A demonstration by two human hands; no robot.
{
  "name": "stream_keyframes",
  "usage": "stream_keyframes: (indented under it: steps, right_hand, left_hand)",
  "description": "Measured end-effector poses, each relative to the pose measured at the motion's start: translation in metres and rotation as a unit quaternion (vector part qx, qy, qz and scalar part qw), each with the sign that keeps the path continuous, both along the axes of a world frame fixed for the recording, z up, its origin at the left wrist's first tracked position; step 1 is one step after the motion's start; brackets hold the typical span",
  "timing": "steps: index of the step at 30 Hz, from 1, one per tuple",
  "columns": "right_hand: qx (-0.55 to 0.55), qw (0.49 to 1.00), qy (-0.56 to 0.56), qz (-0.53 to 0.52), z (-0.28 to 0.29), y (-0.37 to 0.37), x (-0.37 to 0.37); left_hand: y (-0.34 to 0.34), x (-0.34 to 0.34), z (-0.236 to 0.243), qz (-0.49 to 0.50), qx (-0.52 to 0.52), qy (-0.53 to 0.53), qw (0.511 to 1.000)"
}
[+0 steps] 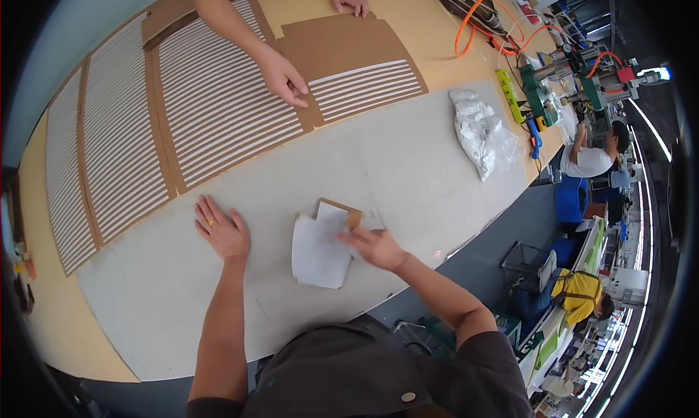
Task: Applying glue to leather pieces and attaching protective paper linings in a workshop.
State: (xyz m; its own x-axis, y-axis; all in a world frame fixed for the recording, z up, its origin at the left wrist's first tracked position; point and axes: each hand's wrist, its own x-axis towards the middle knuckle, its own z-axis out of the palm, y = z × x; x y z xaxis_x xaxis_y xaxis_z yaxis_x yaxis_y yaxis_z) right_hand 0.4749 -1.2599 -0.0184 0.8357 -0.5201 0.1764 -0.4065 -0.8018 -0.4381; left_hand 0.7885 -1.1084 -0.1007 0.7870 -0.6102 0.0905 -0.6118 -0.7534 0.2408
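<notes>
White-faced card pieces [320,254] with brown edges lie overlapping on the grey table sheet [277,312] in front of me. My right hand [375,248] is at their right side, its fingers closed and slightly blurred on a card edge; a small brown part shows just above the fingertips. Flat on the grey sheet to the left rests my left hand [222,229], fingers spread, a ring on one of them, holding nothing. Beyond it lie brown cardboard panels [166,145] covered with white strips. Across the table another person's hand [285,79] hovers over the strips, and their other hand [349,1] rests near a brown panel.
A clear plastic bag [484,130] with silvery contents lies at the right of the table. Past it are a yellow-green bar [510,96], a blue-handled tool [535,137], an orange hose [466,32] and green machines. Other people sit at benches further right.
</notes>
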Motion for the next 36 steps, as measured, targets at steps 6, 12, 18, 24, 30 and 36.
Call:
stream_keyframes:
  steps: [6,12,18,24,30,36]
  right_hand:
    - [0.029,0.956,-0.014,-0.29,-0.008,-0.061,-0.039]
    - [-0.054,0.968,0.019,-0.246,-0.015,-0.072,-0.041]
    - [0.064,0.979,-0.027,-0.194,-0.034,-0.083,0.001]
    - [0.018,0.988,0.05,-0.146,-0.046,-0.097,0.036]
    - [0.025,0.987,0.106,-0.122,-0.043,-0.106,0.038]
    - [0.095,0.994,0.007,-0.049,-0.027,-0.1,0.013]
  left_hand:
    - [-0.002,0.002,-0.001,-0.018,-0.024,0.001,1.0]
    - [0.016,0.003,0.003,-0.041,-0.104,0.051,0.992]
    - [0.033,-0.099,0.029,-0.211,-0.11,0.087,0.967]
    - [0.016,-0.184,0.048,-0.358,-0.076,0.195,0.91]
    - [0.004,-0.193,0.049,-0.356,-0.076,0.148,0.92]
    - [-0.003,-0.193,0.055,-0.33,-0.06,0.172,0.926]
